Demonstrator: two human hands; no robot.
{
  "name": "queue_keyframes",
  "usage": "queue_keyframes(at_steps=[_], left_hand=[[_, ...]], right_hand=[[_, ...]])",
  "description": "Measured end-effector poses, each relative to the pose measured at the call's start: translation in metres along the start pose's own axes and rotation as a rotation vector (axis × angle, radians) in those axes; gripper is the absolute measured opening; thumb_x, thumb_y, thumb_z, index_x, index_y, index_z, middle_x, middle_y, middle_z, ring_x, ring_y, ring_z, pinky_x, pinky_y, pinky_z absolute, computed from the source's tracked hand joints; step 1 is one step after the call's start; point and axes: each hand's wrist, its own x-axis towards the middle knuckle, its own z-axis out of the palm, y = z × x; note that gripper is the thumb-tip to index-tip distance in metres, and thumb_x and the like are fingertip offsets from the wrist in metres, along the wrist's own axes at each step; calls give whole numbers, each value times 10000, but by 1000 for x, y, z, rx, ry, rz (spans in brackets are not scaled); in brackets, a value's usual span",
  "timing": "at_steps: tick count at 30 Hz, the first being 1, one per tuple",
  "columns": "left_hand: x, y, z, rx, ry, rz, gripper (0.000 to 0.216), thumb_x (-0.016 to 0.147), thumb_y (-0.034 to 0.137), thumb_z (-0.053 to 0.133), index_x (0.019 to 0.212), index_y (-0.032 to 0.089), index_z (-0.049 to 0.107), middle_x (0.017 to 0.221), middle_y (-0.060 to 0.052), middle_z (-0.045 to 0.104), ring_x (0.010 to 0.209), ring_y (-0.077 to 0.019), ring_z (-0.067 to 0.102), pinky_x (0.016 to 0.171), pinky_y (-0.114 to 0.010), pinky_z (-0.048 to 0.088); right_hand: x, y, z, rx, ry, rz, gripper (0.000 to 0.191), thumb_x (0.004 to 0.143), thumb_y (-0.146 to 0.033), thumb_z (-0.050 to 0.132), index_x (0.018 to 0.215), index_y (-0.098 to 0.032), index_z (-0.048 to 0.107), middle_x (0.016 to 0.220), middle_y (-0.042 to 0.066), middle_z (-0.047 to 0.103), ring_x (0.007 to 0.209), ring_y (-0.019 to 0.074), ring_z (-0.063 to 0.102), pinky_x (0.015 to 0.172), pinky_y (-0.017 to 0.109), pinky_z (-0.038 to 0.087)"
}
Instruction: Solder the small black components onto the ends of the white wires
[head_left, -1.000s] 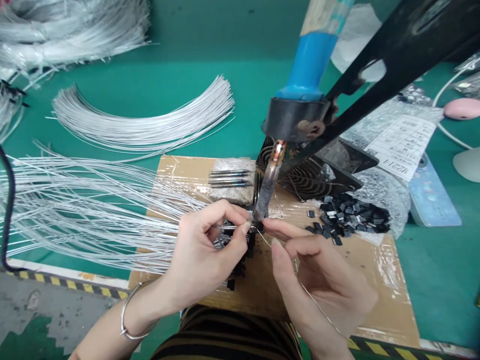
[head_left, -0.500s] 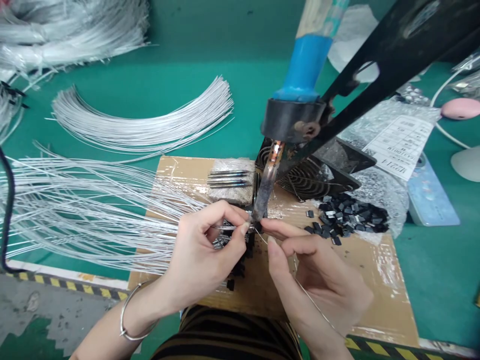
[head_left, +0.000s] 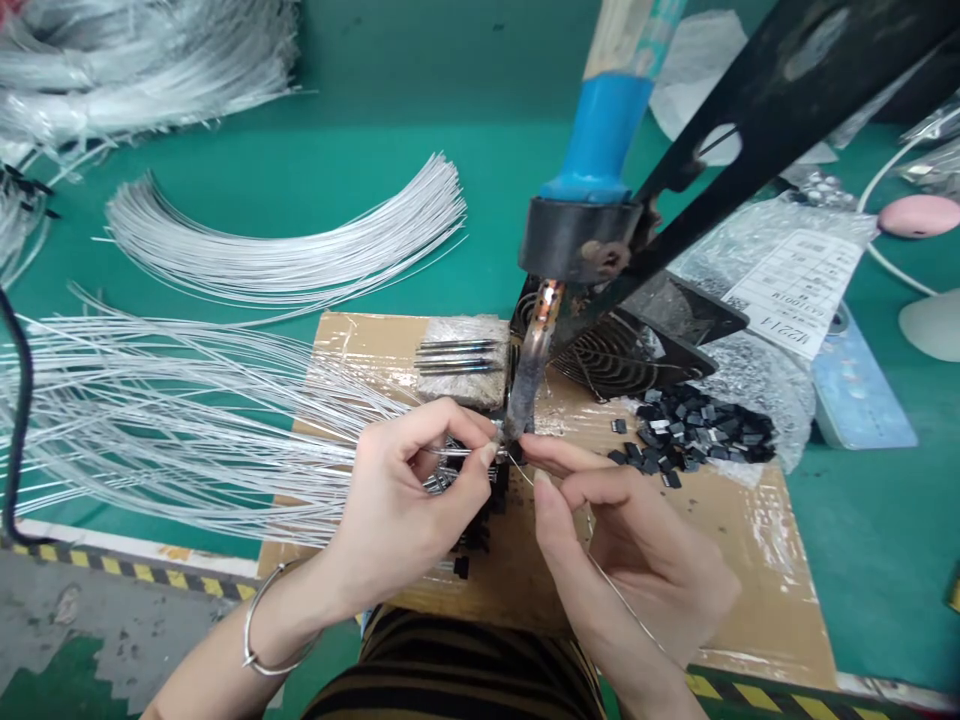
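Silvery thin wire (head_left: 450, 452) pinched in my left hand (head_left: 409, 500) meets the grey soldering-iron tip (head_left: 525, 385); my right hand (head_left: 630, 560) pinches a fine metal strand (head_left: 622, 600).

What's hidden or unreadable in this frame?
Head view only.
Where white wire and thin wire meet the iron tip: covered by fingertips of left hand and right hand.
Bag label: print too small.
Iron handle: cut by top edge.
Black parts: too small to identify.

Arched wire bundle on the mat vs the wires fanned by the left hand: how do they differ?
The arched bundle lies tight and bowed, alone on the green mat; the fanned wires spread loose and straighter, reaching onto the cardboard to the left hand. Both are thin and silvery.
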Motion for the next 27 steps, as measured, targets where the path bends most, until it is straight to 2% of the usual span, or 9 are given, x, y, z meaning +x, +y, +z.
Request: queue_keyframes(at_steps=[7,16,21,27], left_hand=[[0,0,0,-8,-1,-3,132,865,140,675,746,189,705,817,-43,809,664,-157,676,498,-250,376],[1,-1,-1,4,-6,-17,117,855,154,676,745,188,699,830,-44,807,639,-150,656,487,-253,355],[-1,1,-2,9,0,-16,122,848,154,683,732,189,697,808,-47,794,662,-164,669,494,-256,364],[1,1,-1,-7,-6,-31,118,849,157,687,736,187,696,825,-62,799,670,-171,679,504,-265,378]], right_hand=[[1,1,-1,20,3,-11,206,907,-66,759,813,-237,692,1068,49,867,984,220,854,865,277,683],[1,0,0,25,4,-4,211,915,-53,753,810,-223,685,1119,39,863,979,166,847,900,213,644],[2,2,0,25,-5,-23,206,907,-50,753,810,-222,694,1089,55,867,997,202,852,881,240,666],[1,0,0,22,6,-16,199,910,-60,757,817,-227,701,1097,53,866,973,202,851,868,257,664]])
